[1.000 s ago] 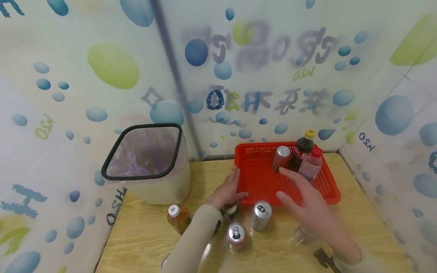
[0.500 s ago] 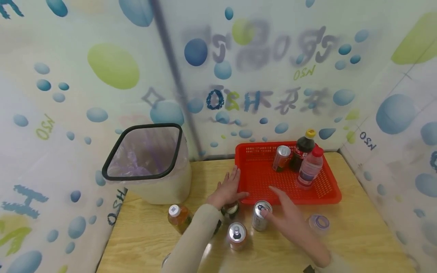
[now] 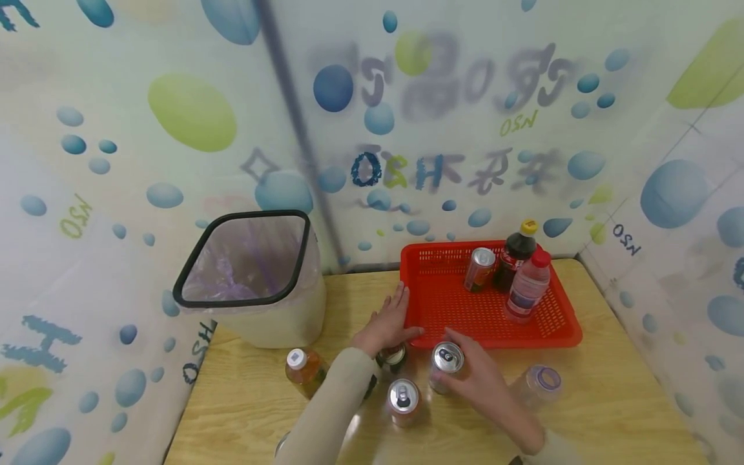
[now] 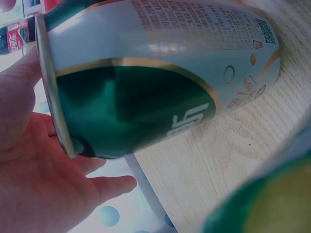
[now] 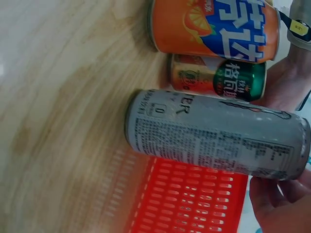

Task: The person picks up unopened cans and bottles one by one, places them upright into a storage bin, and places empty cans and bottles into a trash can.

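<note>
My right hand (image 3: 479,371) holds a tall silver can (image 3: 446,359) near its top, thumb on the near side and fingers on the far side. In the right wrist view the printed silver can (image 5: 214,136) stands on the table with fingertips (image 5: 272,199) at its upper end. My left hand (image 3: 386,326) lies with straight fingers against the left edge of the red basket (image 3: 409,271). Below its palm stands a green and white can (image 4: 136,97), partly hidden in the head view. An orange soda can (image 3: 403,400) stands between the forearms.
A lined bin (image 3: 279,323) stands back left. The basket holds a can (image 3: 479,270), a cola bottle (image 3: 515,255) and a pink bottle (image 3: 527,287). An amber drink bottle (image 3: 305,371) is beside my left forearm; a clear bottle (image 3: 537,384) stands right of my right hand.
My right hand has come from over the basket, left and nearer, to the silver can and taken hold of it. My left hand has stayed at the basket's edge.
</note>
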Demonstrator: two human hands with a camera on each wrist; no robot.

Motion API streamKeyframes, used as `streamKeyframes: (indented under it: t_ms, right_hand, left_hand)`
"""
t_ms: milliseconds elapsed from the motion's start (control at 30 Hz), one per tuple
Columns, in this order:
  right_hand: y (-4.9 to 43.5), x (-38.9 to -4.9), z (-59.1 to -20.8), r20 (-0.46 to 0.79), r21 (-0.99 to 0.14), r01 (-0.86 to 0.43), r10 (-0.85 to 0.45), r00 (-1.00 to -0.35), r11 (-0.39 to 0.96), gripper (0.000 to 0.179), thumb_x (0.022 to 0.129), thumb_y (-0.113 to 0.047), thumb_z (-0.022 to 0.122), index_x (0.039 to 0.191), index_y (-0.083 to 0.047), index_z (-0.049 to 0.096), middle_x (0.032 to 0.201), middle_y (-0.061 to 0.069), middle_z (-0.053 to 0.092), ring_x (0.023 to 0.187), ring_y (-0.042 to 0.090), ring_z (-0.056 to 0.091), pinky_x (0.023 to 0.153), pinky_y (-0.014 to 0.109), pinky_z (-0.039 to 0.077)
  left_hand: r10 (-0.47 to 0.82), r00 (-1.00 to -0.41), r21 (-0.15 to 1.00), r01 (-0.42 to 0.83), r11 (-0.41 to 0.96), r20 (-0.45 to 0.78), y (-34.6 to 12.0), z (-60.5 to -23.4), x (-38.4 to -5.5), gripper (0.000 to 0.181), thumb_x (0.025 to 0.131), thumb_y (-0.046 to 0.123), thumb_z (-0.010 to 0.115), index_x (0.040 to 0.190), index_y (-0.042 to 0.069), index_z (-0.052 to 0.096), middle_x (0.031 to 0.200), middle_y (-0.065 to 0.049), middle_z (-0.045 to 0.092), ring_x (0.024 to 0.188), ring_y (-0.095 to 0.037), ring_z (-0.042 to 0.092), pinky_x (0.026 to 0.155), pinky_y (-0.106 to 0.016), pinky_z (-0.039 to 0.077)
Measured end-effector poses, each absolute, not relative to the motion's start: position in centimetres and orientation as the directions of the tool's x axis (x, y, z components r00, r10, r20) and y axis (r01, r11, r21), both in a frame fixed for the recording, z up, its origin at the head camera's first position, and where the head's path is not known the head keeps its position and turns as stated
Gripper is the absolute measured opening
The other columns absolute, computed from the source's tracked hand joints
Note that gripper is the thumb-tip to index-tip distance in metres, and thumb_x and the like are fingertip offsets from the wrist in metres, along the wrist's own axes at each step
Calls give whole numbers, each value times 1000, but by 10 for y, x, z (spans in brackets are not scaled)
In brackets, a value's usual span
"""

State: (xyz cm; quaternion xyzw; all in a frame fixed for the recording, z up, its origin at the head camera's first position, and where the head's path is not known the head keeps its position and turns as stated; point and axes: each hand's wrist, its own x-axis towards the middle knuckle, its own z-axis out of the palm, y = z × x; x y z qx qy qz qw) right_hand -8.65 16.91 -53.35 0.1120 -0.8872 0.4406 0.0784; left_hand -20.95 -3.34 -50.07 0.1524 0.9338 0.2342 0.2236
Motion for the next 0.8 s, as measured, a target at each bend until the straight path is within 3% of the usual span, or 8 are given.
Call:
streamKeyframes:
  t_ms: [800]
  right_hand:
    - [173, -81, -543, 325, -667, -334, -144, -935, 666, 71, 72, -22, 96, 135, -11, 64, 127, 4, 61, 117, 24, 63, 94, 52, 56]
  left_hand:
    - [387, -854, 518, 169, 838, -348, -32, -499, -209, 103, 93, 39, 76, 168, 13, 10, 175, -3, -1, 158, -34, 16, 119, -65, 26]
